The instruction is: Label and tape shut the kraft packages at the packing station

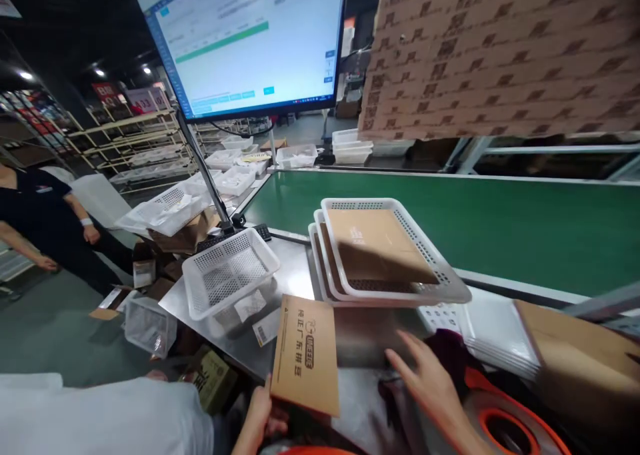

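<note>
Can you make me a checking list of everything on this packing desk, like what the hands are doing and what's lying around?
Surface: shiny metal table, beside a green conveyor belt.
Job's things: flat brown printed cardboard piece, held upright at its lower edge by the left hand; dark cloth under the right hand.
Clutter: stack of white baskets with cardboard in the top one; empty white basket; paper labels; tape roll.
Hands: left grips the cardboard; right hand open, fingers spread above the table.
Cables: black cable under the monitor.
Surroundings: person in dark shirt, shelves, cardboard stack overhead.
</note>
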### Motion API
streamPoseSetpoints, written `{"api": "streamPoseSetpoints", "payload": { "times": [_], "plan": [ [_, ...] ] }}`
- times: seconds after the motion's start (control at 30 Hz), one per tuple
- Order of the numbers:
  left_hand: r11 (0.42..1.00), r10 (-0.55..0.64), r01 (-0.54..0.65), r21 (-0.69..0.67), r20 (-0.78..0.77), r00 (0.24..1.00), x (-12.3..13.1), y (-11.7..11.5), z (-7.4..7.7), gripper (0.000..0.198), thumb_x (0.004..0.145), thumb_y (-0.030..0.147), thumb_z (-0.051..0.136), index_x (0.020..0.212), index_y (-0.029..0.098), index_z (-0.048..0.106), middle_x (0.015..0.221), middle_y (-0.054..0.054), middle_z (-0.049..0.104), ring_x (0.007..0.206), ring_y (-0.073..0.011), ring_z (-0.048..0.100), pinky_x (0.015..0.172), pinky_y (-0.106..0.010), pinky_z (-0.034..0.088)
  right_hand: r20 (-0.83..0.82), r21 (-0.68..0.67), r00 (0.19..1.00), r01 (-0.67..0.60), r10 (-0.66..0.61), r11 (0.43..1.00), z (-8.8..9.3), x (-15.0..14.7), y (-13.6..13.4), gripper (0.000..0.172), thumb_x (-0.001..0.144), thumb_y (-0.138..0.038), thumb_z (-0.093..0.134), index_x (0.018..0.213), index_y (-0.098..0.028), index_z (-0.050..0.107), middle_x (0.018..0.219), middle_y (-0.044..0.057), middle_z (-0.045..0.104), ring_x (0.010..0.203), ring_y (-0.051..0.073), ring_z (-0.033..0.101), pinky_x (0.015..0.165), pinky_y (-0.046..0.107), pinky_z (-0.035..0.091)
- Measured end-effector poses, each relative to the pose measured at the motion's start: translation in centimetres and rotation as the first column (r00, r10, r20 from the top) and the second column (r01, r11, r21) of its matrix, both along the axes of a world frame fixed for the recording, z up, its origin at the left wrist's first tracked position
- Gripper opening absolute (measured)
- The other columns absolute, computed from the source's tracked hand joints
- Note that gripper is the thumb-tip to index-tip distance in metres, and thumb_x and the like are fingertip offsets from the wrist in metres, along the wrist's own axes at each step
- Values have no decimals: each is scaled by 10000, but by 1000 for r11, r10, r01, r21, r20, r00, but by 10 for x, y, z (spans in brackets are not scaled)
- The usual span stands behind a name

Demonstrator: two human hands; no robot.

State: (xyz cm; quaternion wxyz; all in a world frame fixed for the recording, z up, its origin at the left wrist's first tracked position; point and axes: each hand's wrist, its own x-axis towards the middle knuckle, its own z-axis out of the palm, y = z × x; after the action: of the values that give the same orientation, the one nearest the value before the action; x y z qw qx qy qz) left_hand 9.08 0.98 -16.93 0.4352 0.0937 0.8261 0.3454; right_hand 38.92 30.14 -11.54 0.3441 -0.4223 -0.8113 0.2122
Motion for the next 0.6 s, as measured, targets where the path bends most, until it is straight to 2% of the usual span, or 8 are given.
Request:
{"api": "streamPoseSetpoints", "payload": {
  "times": [0.07, 0.13, 0.23, 0.3, 0.37, 0.47, 0.53, 0.6],
  "plan": [
    [997, -53, 36, -63, -294, 954, -19, -5, -2, 557, 1091, 416, 328, 1117, 68, 762, 1094, -302, 781, 1028, -436, 793, 968, -570, 610, -12, -27, 980, -200, 200, 979, -7, -54, -40, 654, 1030, -649, 518, 1433, -173, 716, 1505, 196, 605, 1383, 406, 588, 1166, 586, 547],
    [995, -98, 79, -58, -525, 845, -40, -2, -4, 473, 1073, 263, 361, 1252, 67, 752, 1292, -259, 752, 1262, -376, 721, 1149, -489, 531, 8, -6, 942, -334, 334, 942, -24, -91, -75, 646, 1078, -564, 513, 1548, -145, 656, 1671, 211, 426, 1514, 412, 448, 1220, 608, 492],
    [981, -182, 173, -85, -701, 690, -67, 20, -8, 489, 1067, 187, 401, 1406, 106, 744, 1501, -175, 686, 1440, -275, 618, 1272, -349, 432, 158, -16, 881, -449, 446, 893, -50, -116, -105, 781, 1051, -634, 625, 1620, -101, 593, 1762, 254, 175, 1610, 492, 186, 1239, 733, 393],
    [968, -240, 208, -139, -757, 608, -83, 39, -11, 526, 1042, 126, 429, 1490, 123, 705, 1637, -143, 594, 1538, -284, 537, 1320, -375, 390, 320, -86, 817, -479, 480, 873, -58, -118, -110, 970, 964, -782, 769, 1662, -146, 547, 1767, 247, 101, 1614, 522, 80, 1238, 793, 329],
    [956, -285, 223, -191, -792, 541, -101, 56, -12, 618, 1013, 40, 389, 1581, 115, 619, 1738, -131, 472, 1623, -314, 429, 1348, -452, 362, 450, -147, 746, -479, 490, 865, -57, -116, -108, 1118, 886, -864, 853, 1699, -192, 482, 1766, 222, 62, 1616, 508, 29, 1263, 786, 277],
    [943, -322, 240, -231, -818, 477, -131, 71, -6, 690, 1015, -14, 277, 1651, 102, 519, 1796, -138, 337, 1696, -346, 264, 1369, -575, 297, 512, -179, 712, -459, 481, 870, -42, -115, -105, 1127, 907, -857, 845, 1718, -196, 425, 1759, 202, 44, 1617, 479, -5, 1299, 731, 250],
    [938, -336, 252, -239, -810, 481, -149, 74, 0, 694, 1018, -24, 243, 1637, 93, 536, 1756, -179, 403, 1677, -362, 310, 1346, -619, 316, 499, -210, 714, -449, 491, 868, -29, -117, -106, 1113, 913, -853, 843, 1720, -213, 420, 1755, 194, 40, 1613, 478, -6, 1295, 732, 255],
    [938, -338, 260, -231, -785, 520, -162, 74, 7, 686, 1003, -39, 260, 1597, 72, 584, 1637, -233, 558, 1581, -387, 471, 1281, -619, 401, 491, -247, 707, -447, 508, 860, -18, -118, -109, 1114, 905, -831, 871, 1720, -217, 423, 1748, 199, 36, 1609, 482, 0, 1290, 747, 243]
  ]
}}
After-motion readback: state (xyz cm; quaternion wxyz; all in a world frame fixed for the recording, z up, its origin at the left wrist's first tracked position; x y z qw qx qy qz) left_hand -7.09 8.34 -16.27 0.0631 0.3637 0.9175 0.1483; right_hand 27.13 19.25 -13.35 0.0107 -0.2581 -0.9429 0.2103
